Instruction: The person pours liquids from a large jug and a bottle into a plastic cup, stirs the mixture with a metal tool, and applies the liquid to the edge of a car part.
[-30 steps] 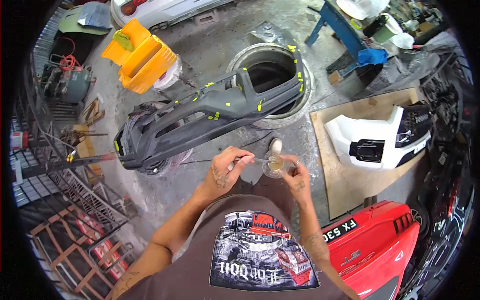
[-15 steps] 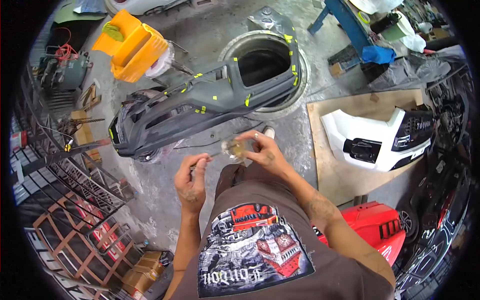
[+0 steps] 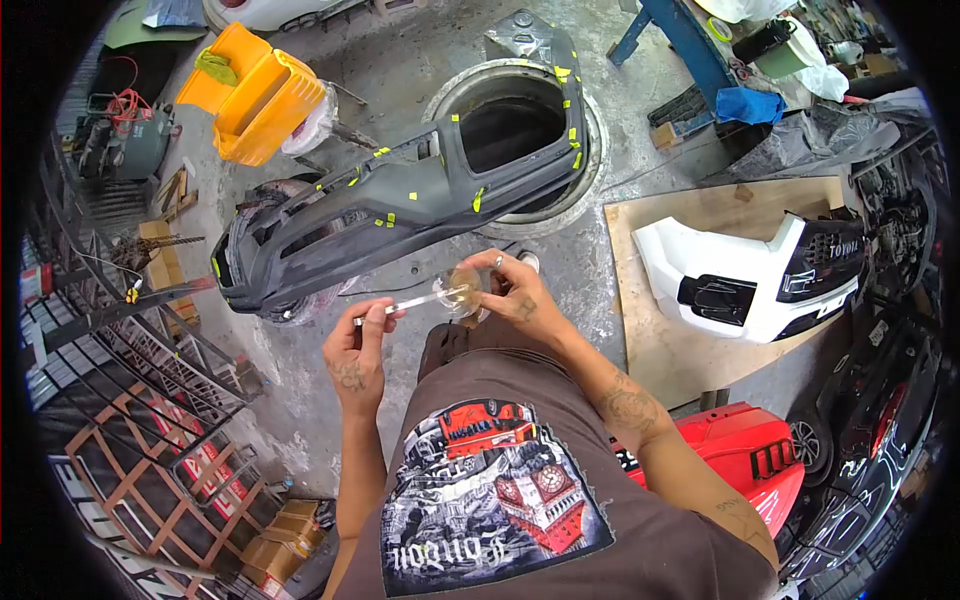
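My left hand [image 3: 355, 365] pinches a thin, pale flat stick [image 3: 410, 302] between thumb and fingers. The stick's far end reaches into a small clear cup [image 3: 458, 293], which seems to have something brownish inside; exactly what it is I cannot make out. Closed around the cup's right side is my right hand [image 3: 518, 295], with a ring on one finger. Both hands are held in front of my waist. Beyond them lies a long dark grey car body part [image 3: 400, 205] dotted with small yellow tape pieces, its right end over a large round ring [image 3: 595, 190].
To the right, a white bumper [image 3: 660, 250] lies on a brown board [image 3: 645, 350], with a red car part [image 3: 735, 450] nearer me. A yellow plastic bin [image 3: 250, 100] stands at upper left. A blue bench [image 3: 680, 45] is at upper right, metal racks [image 3: 190, 365] at left.
My left hand has shifted left and slightly down, and more of the stick shows. The cup and my right hand have moved slightly left. The view has shifted a little.
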The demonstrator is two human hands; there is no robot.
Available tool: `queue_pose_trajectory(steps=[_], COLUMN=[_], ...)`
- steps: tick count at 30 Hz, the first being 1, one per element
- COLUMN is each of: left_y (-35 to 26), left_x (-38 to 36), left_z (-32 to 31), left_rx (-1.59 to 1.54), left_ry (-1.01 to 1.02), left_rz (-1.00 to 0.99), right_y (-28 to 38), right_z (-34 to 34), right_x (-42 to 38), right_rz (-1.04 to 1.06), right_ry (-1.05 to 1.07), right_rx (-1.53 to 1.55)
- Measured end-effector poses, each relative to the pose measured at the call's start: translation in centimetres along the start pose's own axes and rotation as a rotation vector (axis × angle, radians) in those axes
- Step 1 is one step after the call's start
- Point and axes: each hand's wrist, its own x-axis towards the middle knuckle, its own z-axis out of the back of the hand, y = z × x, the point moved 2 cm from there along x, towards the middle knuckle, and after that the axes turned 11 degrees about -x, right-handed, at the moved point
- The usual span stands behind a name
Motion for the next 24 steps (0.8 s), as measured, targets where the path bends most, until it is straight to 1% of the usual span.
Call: queue_pose_trajectory(steps=[1,3,7,9,10,11,13,14,17,21,23,24], left_y=[0.0,-0.3,-0.4,-0.7,-0.5,-0.7,-1.1,-1.3,-1.6,-1.8,-1.7,-1.7], left_x=[0.3,0.5,0.6,0.9,1.0,0.9,0.7,0.8,0.7,0.4,0.0,0.0], left_z=[-0.4,-1.3,-2.7,-3.2,-3.6,-3.9,-4.3,-4.5,-5.0,-4.9,-5.0,-4.8], left_rx=[0.003,0.138,0.065,0.230,0.149,0.149,0.120,0.188,0.141,0.216,0.102,0.101], left_ry=[0.003,0.034,0.081,0.118,0.204,0.207,0.087,0.118,0.155,0.138,0.111,0.106], left_rz=[-0.002,-0.052,-0.043,-0.077,-0.058,-0.065,-0.095,-0.111,-0.082,-0.117,-0.076,-0.076], right_y=[-0.1,-0.3,-0.3,-0.1,-0.1,-0.1,0.0,0.1,-0.4,-0.4,-0.3,-0.3], right_z=[0.5,1.1,2.2,2.9,3.1,3.3,3.5,3.7,4.2,4.4,4.4,4.4], right_x=[-0.2,-0.7,-1.1,-1.4,-1.5,-1.6,-1.7,-1.8,-1.9,-1.7,-1.6,-1.6], right_rz=[-0.031,-0.061,-0.048,-0.026,-0.027,-0.028,-0.025,-0.028,-0.065,-0.034,0.001,0.002], right_ry=[-0.002,-0.005,-0.031,-0.057,-0.062,-0.066,-0.082,-0.095,-0.061,-0.049,-0.025,-0.019], right_rx=[0.003,0.014,0.004,-0.006,-0.010,-0.012,0.016,0.044,0.034,0.049,-0.005,-0.006])
